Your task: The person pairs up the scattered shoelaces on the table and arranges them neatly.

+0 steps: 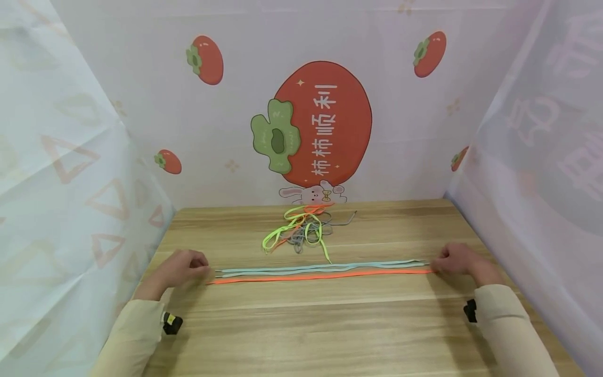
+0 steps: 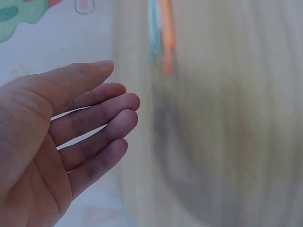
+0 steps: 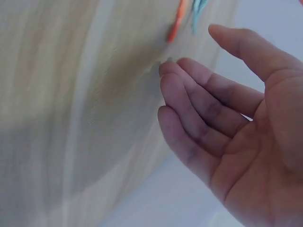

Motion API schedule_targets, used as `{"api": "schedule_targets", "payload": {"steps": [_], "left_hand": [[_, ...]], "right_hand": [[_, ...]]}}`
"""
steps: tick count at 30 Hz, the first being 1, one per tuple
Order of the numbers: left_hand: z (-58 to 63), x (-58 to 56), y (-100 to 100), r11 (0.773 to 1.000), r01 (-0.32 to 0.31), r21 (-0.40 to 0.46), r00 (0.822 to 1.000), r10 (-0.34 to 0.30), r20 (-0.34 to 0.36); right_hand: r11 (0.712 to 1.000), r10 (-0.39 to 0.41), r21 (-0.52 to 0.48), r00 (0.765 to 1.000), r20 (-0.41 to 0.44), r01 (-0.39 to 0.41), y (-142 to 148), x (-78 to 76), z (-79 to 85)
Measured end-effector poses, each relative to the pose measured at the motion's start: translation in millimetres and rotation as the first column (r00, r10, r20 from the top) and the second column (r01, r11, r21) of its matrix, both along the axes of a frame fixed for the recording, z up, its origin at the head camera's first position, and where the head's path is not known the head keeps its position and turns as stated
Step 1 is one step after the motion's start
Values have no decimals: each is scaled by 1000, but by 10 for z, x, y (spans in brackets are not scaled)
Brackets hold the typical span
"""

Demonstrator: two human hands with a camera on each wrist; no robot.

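Observation:
An orange shoelace (image 1: 282,279) lies stretched straight across the wooden table, with light blue shoelaces (image 1: 292,270) side by side just behind it. My left hand (image 1: 181,269) hovers by the laces' left ends. In the left wrist view, the left hand (image 2: 90,113) has loosely bent fingers, the thumb apart, and nothing in its grasp. At the right ends is my right hand (image 1: 459,259). The right wrist view shows the right hand (image 3: 227,109) with relaxed fingers and an empty palm, close to the orange tip (image 3: 175,28) but apart from it.
Behind the straight laces sits a tangled pile with a neon yellow lace (image 1: 325,248), grey laces (image 1: 301,236) and some orange. Printed white sheeting (image 1: 405,131) walls the table at the back and both sides.

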State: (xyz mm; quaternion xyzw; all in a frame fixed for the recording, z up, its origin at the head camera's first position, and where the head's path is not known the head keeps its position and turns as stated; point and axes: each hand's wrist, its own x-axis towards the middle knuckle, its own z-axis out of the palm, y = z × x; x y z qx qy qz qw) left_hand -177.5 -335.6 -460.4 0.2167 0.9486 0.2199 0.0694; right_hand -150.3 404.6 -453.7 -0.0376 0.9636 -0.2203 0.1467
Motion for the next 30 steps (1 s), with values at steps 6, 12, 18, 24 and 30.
{"api": "schedule_targets", "payload": {"steps": [6,12,18,24,30], "left_hand": [[184,-101,350,998,55,-17,998,-56,-34],[271,-188,803,991,132,-36,988,-135,-70],[281,-304,1282,978,206,-35,975,-208,-83],[196,-404,1683,967,253,6,964,-252,-79],[53,-476,1914,984,177,-8,982,-177,-65]], "right_hand": [[996,86,-12,987,-136,-89,-212,-68,119],[991,131,-4,966,-222,-135,-459,-179,119],[984,162,-25,953,-257,-175,-734,-253,106],[977,191,-40,939,-287,-211,-1096,-326,99],[962,229,-78,927,-298,-262,-1526,-384,133]]}}
